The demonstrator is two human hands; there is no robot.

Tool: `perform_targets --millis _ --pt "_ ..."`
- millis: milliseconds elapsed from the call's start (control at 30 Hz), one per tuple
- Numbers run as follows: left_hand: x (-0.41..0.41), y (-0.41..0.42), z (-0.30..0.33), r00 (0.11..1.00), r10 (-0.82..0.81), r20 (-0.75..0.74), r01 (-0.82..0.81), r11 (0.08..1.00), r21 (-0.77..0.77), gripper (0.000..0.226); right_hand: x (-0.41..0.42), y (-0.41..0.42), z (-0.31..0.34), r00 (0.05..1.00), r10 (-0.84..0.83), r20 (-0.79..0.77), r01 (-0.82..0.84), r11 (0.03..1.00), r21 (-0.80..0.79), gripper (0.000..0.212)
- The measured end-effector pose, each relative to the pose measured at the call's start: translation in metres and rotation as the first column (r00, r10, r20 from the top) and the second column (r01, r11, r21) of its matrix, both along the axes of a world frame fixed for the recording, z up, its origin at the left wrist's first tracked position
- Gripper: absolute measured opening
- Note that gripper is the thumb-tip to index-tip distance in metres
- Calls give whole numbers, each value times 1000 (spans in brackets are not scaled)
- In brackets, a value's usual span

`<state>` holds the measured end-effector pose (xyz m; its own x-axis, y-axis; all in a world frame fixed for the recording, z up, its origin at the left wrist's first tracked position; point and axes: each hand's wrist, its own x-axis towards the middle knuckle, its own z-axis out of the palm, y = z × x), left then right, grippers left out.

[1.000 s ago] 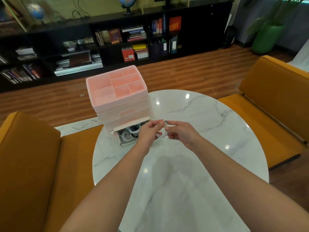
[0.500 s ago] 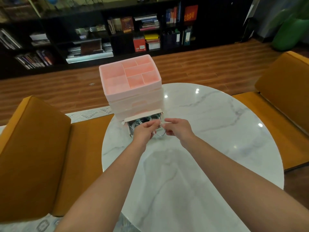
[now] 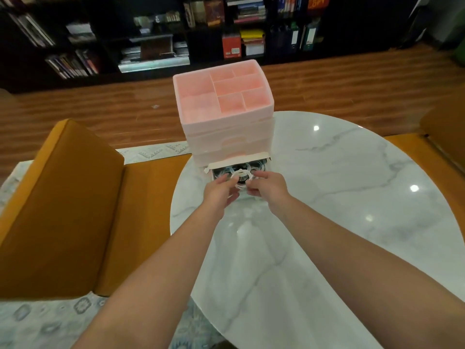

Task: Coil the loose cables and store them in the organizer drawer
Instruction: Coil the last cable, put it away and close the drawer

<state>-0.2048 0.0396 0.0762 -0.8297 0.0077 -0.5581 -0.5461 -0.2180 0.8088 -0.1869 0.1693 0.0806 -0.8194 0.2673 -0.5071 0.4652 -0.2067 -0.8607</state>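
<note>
one head-worn view looks forward and down, near over the marble table [image 3: 327, 197] toward the bookshelves [image 3: 176, 34].

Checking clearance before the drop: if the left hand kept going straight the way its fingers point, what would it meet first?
Probably the coiled cables lying in the open bottom drawer of the pink organizer; the left hand already holds a white cable coil there. Depth is uncertain.

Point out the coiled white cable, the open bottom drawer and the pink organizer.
coiled white cable [image 3: 238, 175], head view, top arc of the loop between the hands.
open bottom drawer [image 3: 236, 161], head view, its pale front lip.
pink organizer [image 3: 226, 127], head view, front wall under the top tray.
</note>
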Motion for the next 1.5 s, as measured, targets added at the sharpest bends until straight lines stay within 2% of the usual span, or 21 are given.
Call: perform_targets --millis 200,300,467,567,833,1167,1367,1500 --pt "-11 -3 -17 999 32 -37 -33 999 -19 31 -16 -8 -15 998 -61 2 61 998 29 26" --pt "-18 -2 -25 996 90 -18 -90 996 -24 39 -26 -10 -24 997 -76 -8 76 995 64 26" --pt "-30 0 -38 980 200 -13 -201 978 -64 49 -44 -12 -40 999 -36 -19 39 969 244 21" --pt "-35 3 -42 972 234 -13 -234 968 -93 44 -50 -14 -45 999 -4 -48 21 936 351 19" --pt "-49 7 -51 957 291 20 -286 950 -129 39 -62 -13 -53 994 110 -15 -87 856 510 18" --pt "-52 10 -51 947 319 40 -313 944 -106 34 -62 -11 -54 985 167 -50 -117 844 524 11" --pt "-43 7 -44 969 247 5 -246 969 -34 36 -54 -1 -41 982 165 -94 -101 874 476 21" --pt "-38 1 -37 981 192 -16 -193 979 -66 33 -47 7 -39 988 125 -86 -76 899 431 23"
